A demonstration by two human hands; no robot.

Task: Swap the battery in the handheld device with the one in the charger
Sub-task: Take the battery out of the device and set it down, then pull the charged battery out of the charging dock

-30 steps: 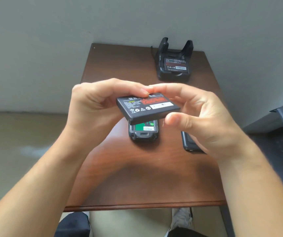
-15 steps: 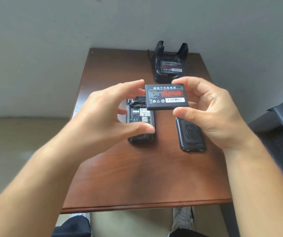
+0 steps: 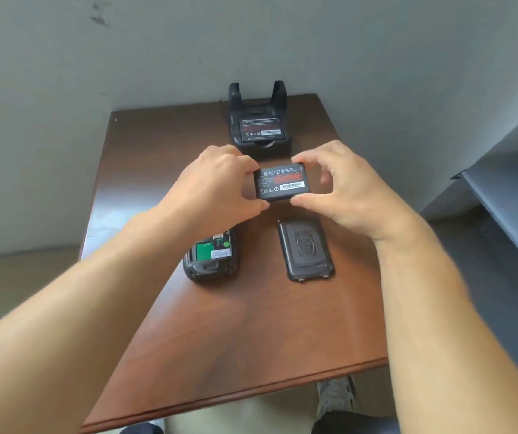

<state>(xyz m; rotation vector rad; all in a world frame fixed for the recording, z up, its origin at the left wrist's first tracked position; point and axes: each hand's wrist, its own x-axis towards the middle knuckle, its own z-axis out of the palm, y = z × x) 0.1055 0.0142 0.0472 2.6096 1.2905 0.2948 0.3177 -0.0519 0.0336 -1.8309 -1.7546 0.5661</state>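
A black battery (image 3: 282, 182) with a red and white label is held above the table between both hands. My left hand (image 3: 217, 186) pinches its left end with thumb and fingers. My right hand (image 3: 342, 186) pinches its right end. Below my left wrist the handheld device (image 3: 210, 255) lies face down with its battery bay open and a green board showing. Its black back cover (image 3: 306, 249) lies to the right of it. At the table's far edge stands the black charger (image 3: 259, 120), with a second battery (image 3: 262, 128) seated in it.
The brown wooden table (image 3: 235, 333) stands against a grey wall. A dark grey shelf or cabinet (image 3: 508, 195) runs along the right side. My shoes and dark trousers show below the table's near edge.
Both hands have carried the battery farther from me, toward the charger. My left hand, off the battery half a second ago, now pinches its left end again.
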